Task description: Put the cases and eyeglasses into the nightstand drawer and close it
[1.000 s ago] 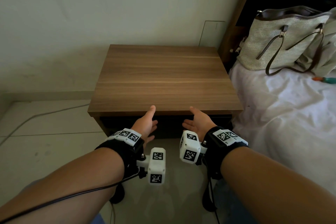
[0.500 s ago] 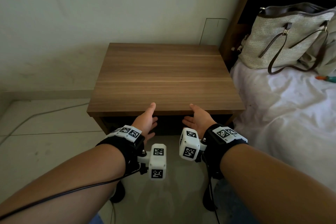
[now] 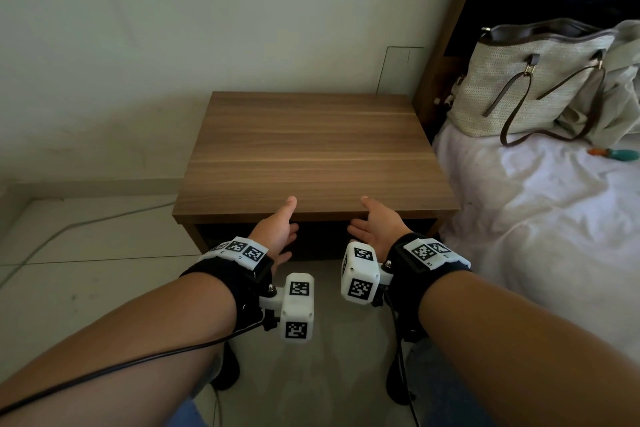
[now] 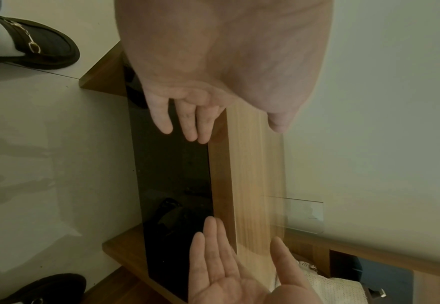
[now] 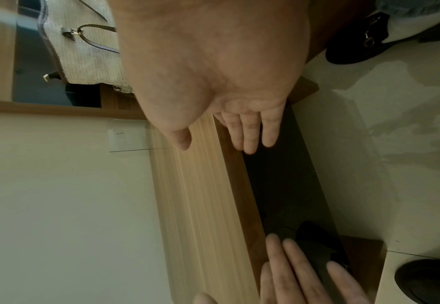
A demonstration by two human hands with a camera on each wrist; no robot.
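Ahead of both hands stands the dark drawer front (image 3: 322, 239), closing the way under the nightstand top (image 3: 311, 149); a woven handbag (image 3: 526, 80) lies off to the right.

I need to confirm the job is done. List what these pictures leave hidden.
- Cases and eyeglasses: in no view; the dark drawer front hides any contents.
- Fingertips of the left hand and right hand: head view, tucked under the nightstand top.
- Drawer fully shut or not: front too dark in both wrist views.
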